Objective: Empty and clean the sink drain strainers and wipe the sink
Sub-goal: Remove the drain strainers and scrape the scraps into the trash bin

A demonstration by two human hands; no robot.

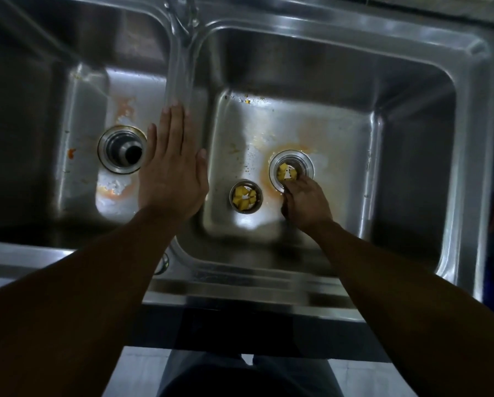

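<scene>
The raised steel divider [180, 75] of the double-basin stainless steel sink [469, 138] bears the left hand [172, 170], which lies flat on it, fingers straight and close together, holding nothing. Just right of the divider, on the basin floor, a loose round steel strainer basket [245, 196] stands upright, full of yellow food chunks. Farther right of the divider, a second round steel strainer [288, 170], also loaded with yellow chunks, sits in its drain. The right hand [307, 203] reaches down to its near rim with fingers bent over it. The fingertips are hidden, so I cannot tell whether it has a real grip. Left of the divider, the round drain opening [122, 149] has no strainer in it.

The risks, as I judge them:
- A wet, greasy rim could slip from the fingers as the basket lifts and tip scraps across the basin floor.
- Spilled chunks could then drop into the unguarded drain and clog it.
- The orange residue [265, 174] ringing that drain could smear wider under the hand.
</scene>
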